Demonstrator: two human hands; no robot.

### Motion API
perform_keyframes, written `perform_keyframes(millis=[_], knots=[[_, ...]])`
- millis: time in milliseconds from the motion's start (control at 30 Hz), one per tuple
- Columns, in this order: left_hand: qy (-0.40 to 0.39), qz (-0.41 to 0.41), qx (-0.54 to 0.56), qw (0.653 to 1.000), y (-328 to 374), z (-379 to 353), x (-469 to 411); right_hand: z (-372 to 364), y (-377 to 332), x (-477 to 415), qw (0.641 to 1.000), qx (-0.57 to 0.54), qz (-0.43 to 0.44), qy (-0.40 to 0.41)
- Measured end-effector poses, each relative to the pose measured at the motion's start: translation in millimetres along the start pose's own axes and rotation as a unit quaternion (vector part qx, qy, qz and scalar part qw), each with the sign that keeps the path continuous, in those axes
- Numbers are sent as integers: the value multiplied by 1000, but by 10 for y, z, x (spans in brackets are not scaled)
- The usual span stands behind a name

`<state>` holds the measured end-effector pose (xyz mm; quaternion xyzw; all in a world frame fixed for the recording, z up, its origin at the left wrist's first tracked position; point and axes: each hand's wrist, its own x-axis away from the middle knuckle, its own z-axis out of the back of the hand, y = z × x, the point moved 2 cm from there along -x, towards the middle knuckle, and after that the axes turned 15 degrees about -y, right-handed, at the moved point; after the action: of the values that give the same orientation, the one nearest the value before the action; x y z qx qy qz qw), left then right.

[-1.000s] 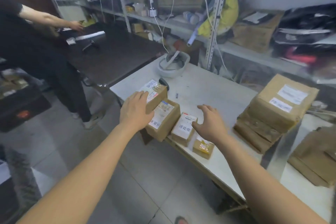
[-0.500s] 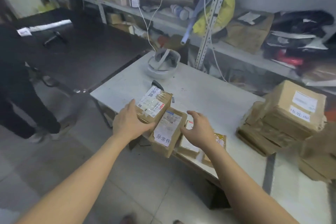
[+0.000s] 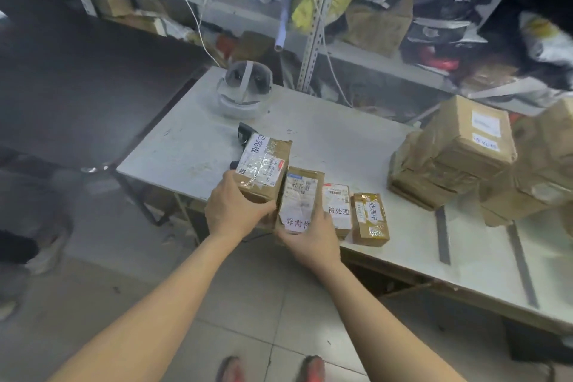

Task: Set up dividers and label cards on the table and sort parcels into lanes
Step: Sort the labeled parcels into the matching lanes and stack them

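Observation:
Several small brown parcels with white label cards lie side by side at the front edge of the white table (image 3: 325,139). My left hand (image 3: 235,208) grips the near end of the leftmost parcel (image 3: 263,167), which is tilted up. My right hand (image 3: 313,240) holds the near end of the second parcel (image 3: 302,195) from below. To their right lie a third parcel (image 3: 336,208) with a handwritten card and a smaller taped parcel (image 3: 370,219), both untouched.
A stack of larger brown parcels (image 3: 459,149) stands at the table's right. A white helmet-like object (image 3: 243,93) sits at the back left, a dark scanner (image 3: 243,133) behind the parcels. Grey tape strips (image 3: 441,236) run across the table at right. Cluttered shelves stand behind; a dark table is left.
My left hand has closed on the leftmost parcel and tipped it up. My right hand moved from the third parcel to the second one's near end. The view swung left.

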<state>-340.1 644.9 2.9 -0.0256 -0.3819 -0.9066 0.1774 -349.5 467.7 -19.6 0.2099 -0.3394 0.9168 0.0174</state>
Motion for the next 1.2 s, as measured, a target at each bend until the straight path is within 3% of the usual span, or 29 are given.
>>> perform_keyframes(millis=[267,467,867,1200], knots=[[21,-39,59,997,-170,144,-25,-232,-35,-99,991,27,-94,89],[39,-56,94,993,-178,203,-6,-371,-60,-142,985,52,-143,82],[33,-91,92,991,60,264,-133,48,20,-169,977,-1,-116,181],[30,-174,62,982,695,49,-150,912,225,170,957,-56,-85,273]])
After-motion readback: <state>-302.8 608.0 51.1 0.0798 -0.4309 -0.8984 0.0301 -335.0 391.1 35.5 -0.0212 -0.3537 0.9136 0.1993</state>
